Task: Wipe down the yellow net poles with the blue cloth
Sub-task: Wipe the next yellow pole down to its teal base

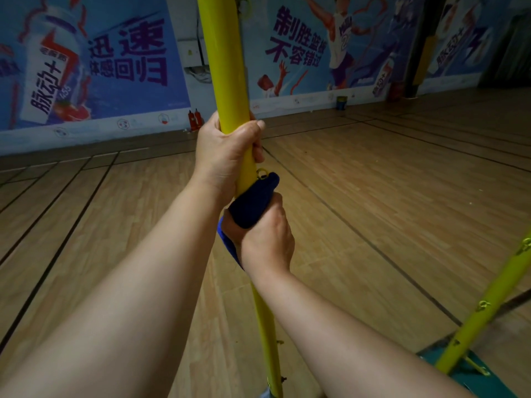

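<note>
Yellow pole (222,67) before blue wall banners (94,67), second pole (485,305) rightward.

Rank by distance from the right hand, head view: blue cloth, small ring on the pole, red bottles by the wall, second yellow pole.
From the right hand:
1. Blue cloth, gripped in it.
2. Small ring, just above the cloth.
3. Second yellow pole, lower right.
4. Red bottles, at the far wall.

Both bare forearms outstretched, left hand (227,150) in a closed grip above the fisted right hand (267,234)
</note>
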{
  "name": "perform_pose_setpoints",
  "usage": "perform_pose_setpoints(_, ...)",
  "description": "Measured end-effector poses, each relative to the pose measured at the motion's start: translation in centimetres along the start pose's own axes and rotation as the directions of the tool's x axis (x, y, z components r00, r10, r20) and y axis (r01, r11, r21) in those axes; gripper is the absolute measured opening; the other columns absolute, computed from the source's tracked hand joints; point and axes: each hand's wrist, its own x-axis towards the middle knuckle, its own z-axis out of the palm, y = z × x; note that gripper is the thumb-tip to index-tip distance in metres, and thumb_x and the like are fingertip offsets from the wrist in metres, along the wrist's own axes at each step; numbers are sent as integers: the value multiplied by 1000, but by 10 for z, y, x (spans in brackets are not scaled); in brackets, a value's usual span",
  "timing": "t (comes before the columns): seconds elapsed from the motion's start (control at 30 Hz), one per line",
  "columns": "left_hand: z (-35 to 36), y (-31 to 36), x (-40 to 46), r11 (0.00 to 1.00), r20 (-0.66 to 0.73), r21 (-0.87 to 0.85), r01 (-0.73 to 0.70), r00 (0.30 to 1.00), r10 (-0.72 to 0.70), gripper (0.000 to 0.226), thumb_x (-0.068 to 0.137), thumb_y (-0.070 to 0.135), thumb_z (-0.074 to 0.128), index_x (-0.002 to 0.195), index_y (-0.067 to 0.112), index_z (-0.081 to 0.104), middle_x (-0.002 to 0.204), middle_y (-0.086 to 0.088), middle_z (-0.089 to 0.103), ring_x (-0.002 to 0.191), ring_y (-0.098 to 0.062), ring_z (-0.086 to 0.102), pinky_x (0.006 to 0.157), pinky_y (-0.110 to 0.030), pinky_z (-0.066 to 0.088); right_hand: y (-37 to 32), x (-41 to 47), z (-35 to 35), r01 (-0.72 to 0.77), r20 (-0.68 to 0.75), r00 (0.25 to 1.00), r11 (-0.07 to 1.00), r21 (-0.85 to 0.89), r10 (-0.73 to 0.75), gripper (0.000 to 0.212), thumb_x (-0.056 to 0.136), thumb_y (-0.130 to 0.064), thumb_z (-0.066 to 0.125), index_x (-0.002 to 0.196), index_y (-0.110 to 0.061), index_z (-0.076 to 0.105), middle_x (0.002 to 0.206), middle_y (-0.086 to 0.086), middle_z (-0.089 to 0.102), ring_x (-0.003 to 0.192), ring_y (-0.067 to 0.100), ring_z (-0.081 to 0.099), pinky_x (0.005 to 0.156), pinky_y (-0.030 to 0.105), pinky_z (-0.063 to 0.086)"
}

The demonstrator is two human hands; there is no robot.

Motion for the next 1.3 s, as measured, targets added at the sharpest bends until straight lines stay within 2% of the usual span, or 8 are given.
perform_pose_setpoints(0.1,1,2,-1,1000,-16,30,-9,1000,10,18,89,8,72,93,14,56,66,-1,61,52,-15,59,54,-32,53,10,-4,-1,1,42,999,998,57,-3,49,73,-53,81,104,-31,48,91,-14,62,76,5,57,59,22,39)
perform_pose_setpoints(0.2,5,4,-2,995,-63,96,-21,998,27,18,91,4,69,93,13,53,68,-4,58,49,-15,58,52,-32,53,21,-6,-1,-4,80,997,999,38,1,49,73,-53,80,101,-33,45,83,-15,60,69,1,54,55,19,37)
perform_pose_setpoints(0.3,9,5,-3,987,-101,156,-21,994,38,18,90,4,68,93,12,52,69,-7,58,48,-14,59,50,-31,54,26,-6,1,-12,88,996,1000,26,10,52,70,-58,77,103,-35,45,85,-14,63,75,11,61,61,26,43)
perform_pose_setpoints(0.5,9,6,-7,989,-117,145,14,993,3,21,89,3,69,88,13,52,65,-6,58,46,-15,58,48,-30,52,34,-11,2,-65,153,987,991,115,47,64,55,-72,60,108,-37,53,89,-14,69,82,8,67,74,37,60)
perform_pose_setpoints(0.7,8,4,-12,993,-100,97,60,994,-50,23,90,2,70,90,14,51,65,-7,57,48,-16,58,47,-33,53,30,-5,-8,-86,240,970,982,170,43,64,55,-67,67,109,-34,58,92,-11,72,86,13,70,82,43,60)
perform_pose_setpoints(0.97,7,-2,-14,995,-93,101,23,996,-13,24,90,8,74,97,13,52,69,-5,59,52,-15,60,54,-34,53,13,4,-6,0,115,993,974,228,-27,50,73,-57,83,104,-35,51,96,-13,69,87,12,67,76,40,59)
perform_pose_setpoints(1.13,8,-6,-18,998,-87,62,10,996,-4,22,91,6,73,100,11,54,69,-5,61,55,-16,64,53,-34,54,34,-3,1,-68,175,985,946,317,12,53,63,-67,76,104,-41,56,94,-14,73,88,5,70,79,40,61)
perform_pose_setpoints(1.3,6,-11,-24,999,-64,29,21,998,-20,24,92,5,72,103,11,51,77,-6,67,65,-21,71,59,-36,55,59,-8,9,-155,264,963,921,358,60,62,58,-60,78,110,-29,65,96,-8,75,93,12,72,86,44,60)
